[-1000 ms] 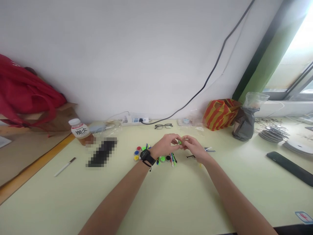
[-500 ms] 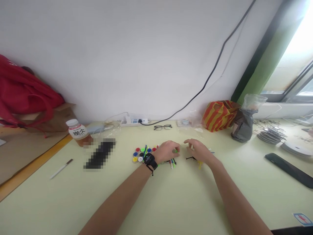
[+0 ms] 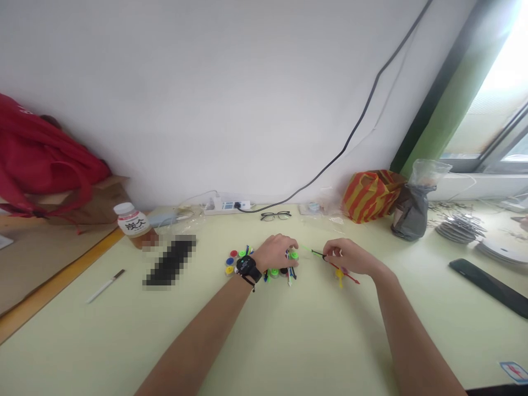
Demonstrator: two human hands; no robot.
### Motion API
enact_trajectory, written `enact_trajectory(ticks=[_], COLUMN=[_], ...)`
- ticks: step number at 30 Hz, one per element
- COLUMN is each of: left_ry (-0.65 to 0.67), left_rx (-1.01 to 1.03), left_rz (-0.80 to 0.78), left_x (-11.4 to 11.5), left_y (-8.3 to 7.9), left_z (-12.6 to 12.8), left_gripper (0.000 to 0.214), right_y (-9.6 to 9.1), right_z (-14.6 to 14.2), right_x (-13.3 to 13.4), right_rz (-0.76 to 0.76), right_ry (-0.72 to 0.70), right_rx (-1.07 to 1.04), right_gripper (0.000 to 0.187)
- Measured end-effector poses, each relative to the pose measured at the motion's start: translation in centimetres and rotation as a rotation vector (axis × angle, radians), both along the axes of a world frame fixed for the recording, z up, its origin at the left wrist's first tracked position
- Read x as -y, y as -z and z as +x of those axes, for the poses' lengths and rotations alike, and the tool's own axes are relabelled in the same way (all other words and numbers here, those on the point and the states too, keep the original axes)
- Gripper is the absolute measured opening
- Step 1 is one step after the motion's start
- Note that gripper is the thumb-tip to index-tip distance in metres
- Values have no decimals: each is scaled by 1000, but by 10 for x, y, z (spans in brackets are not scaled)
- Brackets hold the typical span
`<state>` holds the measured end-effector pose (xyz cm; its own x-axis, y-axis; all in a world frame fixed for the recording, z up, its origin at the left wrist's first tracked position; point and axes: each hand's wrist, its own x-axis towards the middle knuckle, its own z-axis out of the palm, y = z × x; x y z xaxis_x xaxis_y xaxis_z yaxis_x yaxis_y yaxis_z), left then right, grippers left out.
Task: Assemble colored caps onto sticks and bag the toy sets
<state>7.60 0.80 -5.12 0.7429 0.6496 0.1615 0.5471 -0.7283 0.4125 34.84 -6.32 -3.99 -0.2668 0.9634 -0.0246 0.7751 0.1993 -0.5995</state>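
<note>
My left hand [image 3: 274,253], wearing a black watch [image 3: 246,267], curves its thumb and fingers around a small round green-topped piece [image 3: 293,256]. Beneath and beside that hand lies a cluster of small round pieces with coloured tops, among them a yellow one [image 3: 229,270] and a blue one [image 3: 230,261]. Thin arrow-tipped strips [image 3: 290,275] in several colours stick out of the cluster. My right hand [image 3: 348,256] pinches a thin black arrow-tipped strip [image 3: 318,254]. Below its fingers lie a yellow piece [image 3: 340,276] and a red arrow-tipped strip [image 3: 352,279].
Eyeglasses [image 3: 276,216] and a power strip [image 3: 231,207] sit by the wall. At the left are a bottle [image 3: 134,224] and a white-bladed knife-like tool [image 3: 105,286]. A striped bag [image 3: 369,195], grey bag [image 3: 410,214] and dark flat case [image 3: 487,286] are at the right.
My right hand has shifted right and slightly down, and its fingers have closed on the black strip. My left hand has moved a little left, showing more of the green-topped piece.
</note>
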Motion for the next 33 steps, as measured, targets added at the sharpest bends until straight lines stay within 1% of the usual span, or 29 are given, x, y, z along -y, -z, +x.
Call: enact_trajectory(ticks=[3,6,8,10,13,17,20,23,28,30,33], left_ry=[-7,11,45,87,130,122,126,125,94,80,70], left_rx=[69,153,260,372,446,477,481,420,324,275,185], left_rz=[4,1,-40,-94,-139,-140,-155,-149,-82,-42,6], left_x=[3,9,13,16,20,22,23,23,23,23,24], left_y=[-4,-11,-15,-20,-26,-29,-26,-22,-13,-9,-1], left_z=[3,9,14,18,21,23,24,24,24,25,27], left_gripper=[40,41,38,30,22,18,13,9,5,5,9], right_y=[-3,-4,-5,-5,-8,-13,-15,-10,13,22,30], right_z=[-9,-23,-33,-42,-49,-52,-54,-54,-45,-40,-35], right_x=[0,0,1,1,1,5,8,6,-9,-14,-16], right_rz=[6,25,33,24,-13,-60,-62,-46,151,174,176], right_ry=[40,20,0,-2,25,17,9,24,141,162,147], right_rx=[-152,-347,-476,-590,-704,-783,-746,-622,-234,-163,-99], right_gripper=[16,23,25,25,24,19,11,12,20,22,20])
